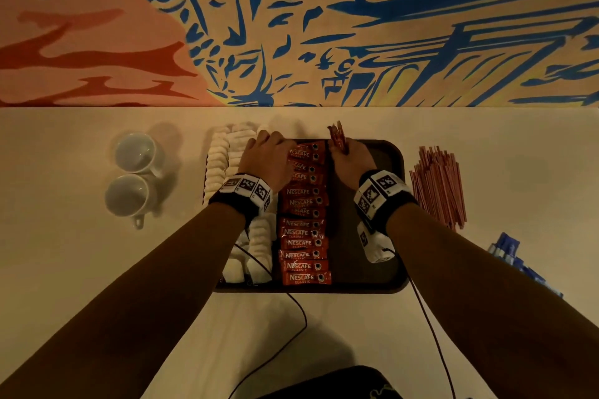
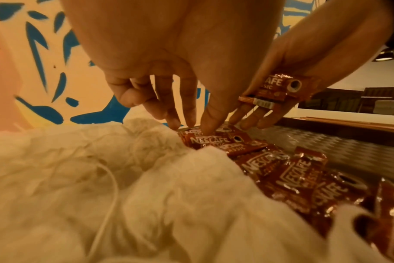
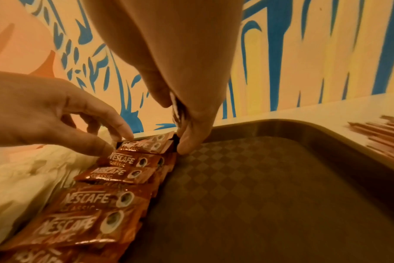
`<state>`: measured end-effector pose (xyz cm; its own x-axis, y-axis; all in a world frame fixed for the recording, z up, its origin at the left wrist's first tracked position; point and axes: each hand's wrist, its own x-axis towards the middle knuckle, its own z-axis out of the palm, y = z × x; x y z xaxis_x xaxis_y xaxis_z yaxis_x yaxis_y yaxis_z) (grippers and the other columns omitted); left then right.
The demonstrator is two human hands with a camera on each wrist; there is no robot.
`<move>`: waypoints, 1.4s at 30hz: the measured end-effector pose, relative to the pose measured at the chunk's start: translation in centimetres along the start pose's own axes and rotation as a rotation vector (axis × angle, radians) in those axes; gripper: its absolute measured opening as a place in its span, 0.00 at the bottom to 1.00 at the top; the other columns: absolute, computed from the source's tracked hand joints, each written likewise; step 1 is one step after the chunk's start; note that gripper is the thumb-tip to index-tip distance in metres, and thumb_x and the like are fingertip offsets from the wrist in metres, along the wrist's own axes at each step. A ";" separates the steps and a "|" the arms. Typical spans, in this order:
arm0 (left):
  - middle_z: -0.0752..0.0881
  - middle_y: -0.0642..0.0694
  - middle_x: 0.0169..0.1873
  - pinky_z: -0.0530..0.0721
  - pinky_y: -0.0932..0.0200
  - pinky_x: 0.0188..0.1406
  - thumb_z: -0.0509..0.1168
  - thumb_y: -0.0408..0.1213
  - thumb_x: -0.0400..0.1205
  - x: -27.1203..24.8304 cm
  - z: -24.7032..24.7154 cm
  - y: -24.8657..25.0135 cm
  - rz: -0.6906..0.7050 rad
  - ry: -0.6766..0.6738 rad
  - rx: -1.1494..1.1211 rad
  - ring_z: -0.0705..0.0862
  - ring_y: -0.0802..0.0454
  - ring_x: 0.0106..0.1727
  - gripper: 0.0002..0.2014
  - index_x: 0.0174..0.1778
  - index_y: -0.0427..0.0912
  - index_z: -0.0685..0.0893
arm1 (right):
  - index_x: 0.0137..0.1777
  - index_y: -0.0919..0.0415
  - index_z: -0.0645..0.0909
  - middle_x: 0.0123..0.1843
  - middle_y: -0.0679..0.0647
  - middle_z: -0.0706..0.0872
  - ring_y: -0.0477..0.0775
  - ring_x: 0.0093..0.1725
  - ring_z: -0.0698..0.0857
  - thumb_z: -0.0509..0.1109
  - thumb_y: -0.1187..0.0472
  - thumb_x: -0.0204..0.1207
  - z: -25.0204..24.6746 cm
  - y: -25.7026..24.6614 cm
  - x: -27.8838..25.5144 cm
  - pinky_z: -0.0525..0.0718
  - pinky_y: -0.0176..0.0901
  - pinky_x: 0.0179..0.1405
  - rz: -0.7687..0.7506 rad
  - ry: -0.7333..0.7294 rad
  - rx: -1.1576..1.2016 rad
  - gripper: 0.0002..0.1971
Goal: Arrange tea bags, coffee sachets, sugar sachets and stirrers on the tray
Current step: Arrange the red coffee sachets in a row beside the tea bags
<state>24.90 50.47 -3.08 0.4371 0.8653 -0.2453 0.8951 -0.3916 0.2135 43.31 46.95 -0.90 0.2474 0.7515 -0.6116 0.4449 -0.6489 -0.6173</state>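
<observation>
Pressing my left hand (image 1: 267, 157) fingertips down on the far end of the coffee sachets (image 1: 303, 214) row, fingers straight and spread, nothing gripped. My right hand (image 1: 351, 160) is clamped on a small bunch of spare sachets (image 1: 337, 136), held upright between thumb and fingers, its lower fingers touching the tray floor just beside the row's right edge.

Coffee sachets run in one overlapping column down the middle of the dark tray (image 1: 393, 152), labels up. Tea bags (image 1: 220, 159) fill the tray's left side, touching the coffee column; strings trail over them. Right half of the tray floor is bare checker texture.

Stirrers (image 1: 437, 185) lie in a loose pile on the table (image 1: 502, 146), just right of the tray. Blue sachets (image 1: 509, 253) sit nearer me on the right, partly behind my forearm. Two cups (image 1: 133, 178) stand left of the tray, apart from it.
</observation>
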 end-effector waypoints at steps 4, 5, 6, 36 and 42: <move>0.81 0.47 0.68 0.72 0.42 0.65 0.66 0.41 0.81 0.8 0.1 -0.1 0.057 -0.008 0.027 0.73 0.40 0.70 0.21 0.72 0.50 0.82 | 0.64 0.58 0.81 0.55 0.57 0.85 0.59 0.52 0.83 0.58 0.53 0.90 0.3 -0.3 0.6 0.75 0.46 0.48 -0.080 -0.041 -0.153 0.14; 0.82 0.48 0.67 0.72 0.43 0.64 0.66 0.42 0.81 1.0 0.1 -0.2 0.059 -0.005 0.024 0.73 0.41 0.70 0.21 0.71 0.50 0.82 | 0.65 0.58 0.81 0.56 0.57 0.85 0.59 0.53 0.83 0.57 0.53 0.90 0.4 -0.2 0.9 0.75 0.46 0.49 -0.089 -0.050 -0.170 0.14; 0.82 0.48 0.67 0.72 0.43 0.64 0.66 0.42 0.81 1.2 0.2 -0.3 0.059 -0.001 0.024 0.73 0.41 0.70 0.20 0.70 0.50 0.83 | 0.64 0.57 0.80 0.57 0.58 0.85 0.60 0.54 0.84 0.57 0.52 0.90 0.5 0.0 1.1 0.76 0.46 0.49 -0.087 -0.055 -0.177 0.14; 0.86 0.43 0.60 0.74 0.44 0.63 0.63 0.46 0.86 1.7 0.7 -0.3 0.099 0.111 -0.015 0.76 0.39 0.66 0.16 0.65 0.42 0.85 | 0.59 0.54 0.81 0.63 0.61 0.88 0.62 0.62 0.87 0.62 0.57 0.89 0.2 0.9 1.7 0.84 0.65 0.68 0.013 -0.040 0.219 0.07; 0.85 0.51 0.57 0.77 0.62 0.60 0.67 0.47 0.85 0.6 -1.8 0.9 0.049 0.195 -0.544 0.81 0.51 0.58 0.17 0.69 0.49 0.84 | 0.55 0.61 0.87 0.52 0.60 0.92 0.56 0.49 0.91 0.70 0.63 0.85 -2.2 0.0 -1.8 0.93 0.48 0.49 0.036 -0.158 0.562 0.05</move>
<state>25.83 51.20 -1.37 0.4065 0.9120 -0.0552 0.6773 -0.2602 0.6882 44.75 45.85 1.31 0.1030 0.7290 -0.6767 -0.0970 -0.6697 -0.7363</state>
